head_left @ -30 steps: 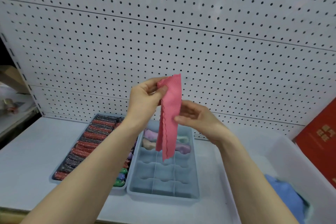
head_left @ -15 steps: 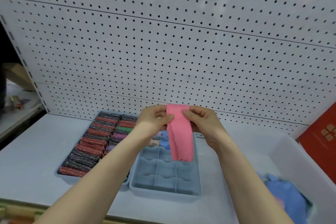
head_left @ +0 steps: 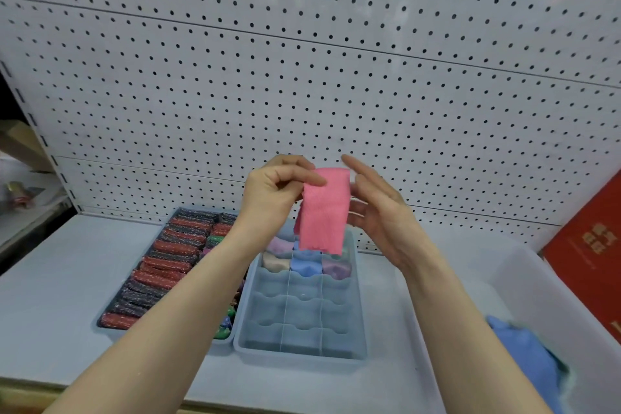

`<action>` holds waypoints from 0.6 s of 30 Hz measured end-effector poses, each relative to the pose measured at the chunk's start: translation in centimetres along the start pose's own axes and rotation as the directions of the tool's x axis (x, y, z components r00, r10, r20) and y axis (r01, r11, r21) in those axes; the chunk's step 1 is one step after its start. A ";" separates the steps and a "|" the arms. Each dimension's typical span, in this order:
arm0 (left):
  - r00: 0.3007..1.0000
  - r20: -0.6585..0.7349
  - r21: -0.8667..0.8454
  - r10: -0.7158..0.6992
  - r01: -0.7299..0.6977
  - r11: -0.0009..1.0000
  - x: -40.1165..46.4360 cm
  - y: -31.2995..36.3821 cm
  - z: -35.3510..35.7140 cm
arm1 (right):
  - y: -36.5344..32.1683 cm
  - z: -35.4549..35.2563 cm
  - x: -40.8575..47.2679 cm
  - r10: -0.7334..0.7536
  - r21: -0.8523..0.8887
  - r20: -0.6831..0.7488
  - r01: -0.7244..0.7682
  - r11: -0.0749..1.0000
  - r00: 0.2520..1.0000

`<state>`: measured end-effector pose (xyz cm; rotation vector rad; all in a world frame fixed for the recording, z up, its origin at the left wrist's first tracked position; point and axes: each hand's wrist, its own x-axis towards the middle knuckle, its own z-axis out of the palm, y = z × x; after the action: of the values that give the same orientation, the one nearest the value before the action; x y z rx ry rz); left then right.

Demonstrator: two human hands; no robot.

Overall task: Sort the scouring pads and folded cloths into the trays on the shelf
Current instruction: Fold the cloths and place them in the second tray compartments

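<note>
Pink cloth (head_left: 323, 210) folded into a short hanging strip, held up in the air over the far end of the compartment tray (head_left: 299, 351). Left hand (head_left: 273, 191) gripping its upper left corner, thumb over the front and fingers curled behind. Right hand (head_left: 378, 208) just beside the cloth's right edge, fingers fairly straight and spread (whether they touch the fabric behind cannot be told). Compartment tray set near the middle of the shelf (head_left: 47, 292), with folded cloths (head_left: 304, 262) in pale purple, beige and blue filling its far rows, near rows bare. Touching its left side, a second tray (head_left: 100, 329) packed with red and dark scouring pads (head_left: 158, 272) in rows, running from the front edge toward the back. White bin (head_left: 524, 282) at the right edge of the shelf, holding a blue cloth (head_left: 527, 356). Pegboard (head_left: 302, 60) rising behind the back edge, red box (head_left: 591, 255) at the far right.
</note>
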<state>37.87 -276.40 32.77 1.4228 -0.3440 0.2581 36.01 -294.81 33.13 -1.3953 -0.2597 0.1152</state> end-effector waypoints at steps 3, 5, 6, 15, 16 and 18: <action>0.999 -0.042 0.003 0.024 -0.023 1.000 0.0 0.3 -0.1 | 0.9 0.5 -0.2 0.059 -0.166 0.013 -0.056 0.985 0.998; 0.997 -0.068 -0.048 -0.042 0.039 0.998 0.0 0.4 -0.1 | 1.2 1.0 0.0 0.030 -0.140 -0.070 -0.040 0.989 0.997; 0.990 -0.059 -0.115 -0.125 0.118 0.986 0.0 0.3 -0.1 | 1.2 1.1 0.1 0.006 -0.117 -0.113 -0.020 0.993 0.994; 0.926 0.017 -0.193 -0.377 0.373 0.907 -1.2 -0.9 -0.7 | 0.7 0.7 0.6 -0.157 -0.177 -0.024 0.150 0.973 0.987; 0.925 -0.008 -0.211 -0.379 0.369 0.905 -1.0 -0.8 -0.8 | 0.8 0.4 0.5 -0.162 -0.194 0.050 0.169 0.966 0.985; 0.921 -0.046 -0.242 -0.386 0.365 0.899 -0.8 -0.7 -0.9 | 0.8 0.2 0.2 -0.152 -0.277 0.149 0.189 0.942 0.977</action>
<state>37.46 -275.56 31.76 1.2137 -0.0151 -0.0334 36.22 -294.42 32.39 -1.6522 -0.5184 0.0215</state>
